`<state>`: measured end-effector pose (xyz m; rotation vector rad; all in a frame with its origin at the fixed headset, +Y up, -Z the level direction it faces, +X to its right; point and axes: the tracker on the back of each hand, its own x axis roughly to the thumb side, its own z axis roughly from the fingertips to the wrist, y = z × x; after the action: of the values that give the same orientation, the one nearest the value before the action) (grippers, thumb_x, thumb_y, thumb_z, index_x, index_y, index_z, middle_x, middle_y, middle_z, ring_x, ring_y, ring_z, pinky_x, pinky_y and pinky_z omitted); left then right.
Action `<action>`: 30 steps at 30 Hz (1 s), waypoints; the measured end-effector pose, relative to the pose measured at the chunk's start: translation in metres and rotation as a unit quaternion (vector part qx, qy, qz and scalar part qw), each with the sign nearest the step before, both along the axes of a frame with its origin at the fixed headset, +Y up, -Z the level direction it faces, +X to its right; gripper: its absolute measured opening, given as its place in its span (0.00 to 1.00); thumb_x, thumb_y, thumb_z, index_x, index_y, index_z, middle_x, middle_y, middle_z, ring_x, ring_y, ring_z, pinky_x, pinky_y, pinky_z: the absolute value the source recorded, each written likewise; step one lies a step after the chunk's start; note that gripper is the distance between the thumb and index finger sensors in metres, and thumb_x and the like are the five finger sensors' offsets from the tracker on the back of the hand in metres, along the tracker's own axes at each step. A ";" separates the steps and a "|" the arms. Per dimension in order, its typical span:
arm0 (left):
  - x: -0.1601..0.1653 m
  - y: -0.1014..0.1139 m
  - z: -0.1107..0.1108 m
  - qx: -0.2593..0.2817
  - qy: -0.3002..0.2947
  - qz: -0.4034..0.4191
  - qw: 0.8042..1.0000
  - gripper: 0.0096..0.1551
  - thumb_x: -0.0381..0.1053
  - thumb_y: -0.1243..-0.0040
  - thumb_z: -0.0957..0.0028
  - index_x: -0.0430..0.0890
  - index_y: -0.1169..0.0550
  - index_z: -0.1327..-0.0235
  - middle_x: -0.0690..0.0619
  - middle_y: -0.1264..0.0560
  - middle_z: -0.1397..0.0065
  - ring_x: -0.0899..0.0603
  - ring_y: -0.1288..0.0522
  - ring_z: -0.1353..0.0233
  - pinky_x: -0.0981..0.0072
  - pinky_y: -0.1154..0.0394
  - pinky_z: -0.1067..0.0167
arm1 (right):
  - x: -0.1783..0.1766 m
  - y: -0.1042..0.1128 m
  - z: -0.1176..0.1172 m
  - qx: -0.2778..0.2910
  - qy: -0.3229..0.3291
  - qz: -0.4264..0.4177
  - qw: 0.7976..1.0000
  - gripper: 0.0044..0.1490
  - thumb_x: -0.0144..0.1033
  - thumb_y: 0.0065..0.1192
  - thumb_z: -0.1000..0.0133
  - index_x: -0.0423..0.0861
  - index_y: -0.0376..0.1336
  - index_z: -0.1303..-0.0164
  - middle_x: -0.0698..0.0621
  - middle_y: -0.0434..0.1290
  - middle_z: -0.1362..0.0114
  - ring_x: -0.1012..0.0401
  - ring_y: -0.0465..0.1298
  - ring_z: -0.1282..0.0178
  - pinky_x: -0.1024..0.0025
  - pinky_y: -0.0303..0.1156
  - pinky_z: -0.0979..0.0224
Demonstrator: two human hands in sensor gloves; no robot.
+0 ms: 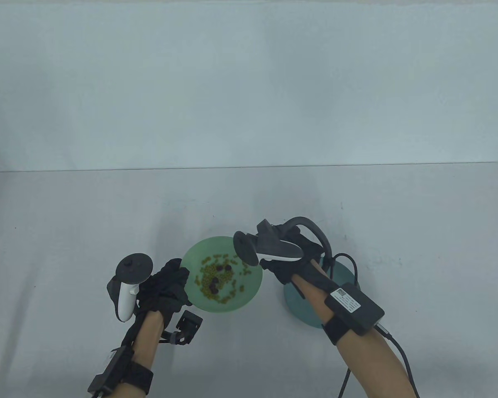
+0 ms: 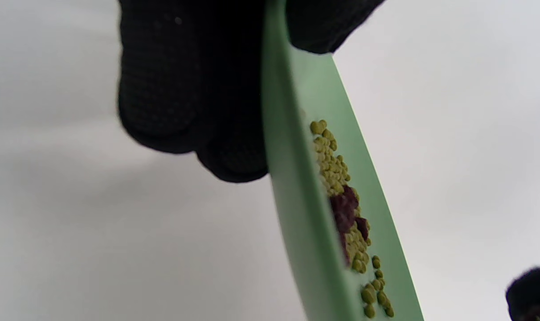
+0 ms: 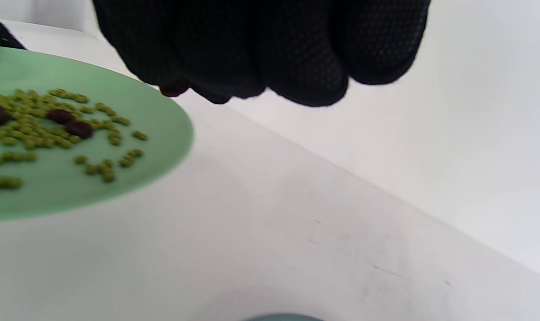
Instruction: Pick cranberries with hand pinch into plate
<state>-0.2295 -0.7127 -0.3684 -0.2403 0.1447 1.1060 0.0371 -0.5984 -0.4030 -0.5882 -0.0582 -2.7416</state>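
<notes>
A light green plate point(image 1: 232, 304) holds several yellow-green beans point(image 1: 209, 275) and a few dark red cranberries point(image 1: 223, 268). My left hand point(image 1: 172, 280) grips the plate's left rim and holds it tilted above the table; the left wrist view shows fingers point(image 2: 185, 89) under the rim point(image 2: 292, 200) and the thumb on top. My right hand point(image 1: 274, 267) hovers just off the plate's right edge with the fingers curled together point(image 3: 261, 49). A small dark red cranberry point(image 3: 173, 91) shows pinched at their tips. A teal plate point(image 1: 301, 306) lies under my right wrist.
The teal plate's rim just shows at the bottom of the right wrist view point(image 3: 283, 317). The grey table point(image 1: 108, 215) ends at a pale wall behind. A cable point(image 1: 402, 356) trails along my right forearm.
</notes>
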 end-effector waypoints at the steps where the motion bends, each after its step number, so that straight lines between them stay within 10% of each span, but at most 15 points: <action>1: 0.000 0.000 0.000 0.002 0.001 -0.004 1.000 0.29 0.41 0.49 0.37 0.31 0.36 0.25 0.38 0.23 0.39 0.44 0.11 0.55 0.63 0.13 0.57 | 0.006 0.000 0.000 -0.001 -0.006 -0.001 1.000 0.28 0.54 0.63 0.44 0.51 0.72 0.40 0.63 0.80 0.58 0.66 0.82 0.56 0.59 0.79 0.37; 30: 0.002 0.000 0.000 0.003 -0.004 -0.006 1.000 0.29 0.41 0.49 0.37 0.31 0.36 0.26 0.38 0.23 0.39 0.44 0.11 0.55 0.64 0.13 0.57 | 0.113 -0.121 0.011 -0.122 -0.140 0.030 0.982 0.28 0.54 0.63 0.44 0.50 0.72 0.40 0.62 0.80 0.57 0.66 0.82 0.56 0.58 0.79 0.37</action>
<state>-0.2275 -0.7124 -0.3679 -0.2386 0.1364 1.0931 0.1504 -0.7195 -0.3923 -0.2512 -0.4766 -2.7560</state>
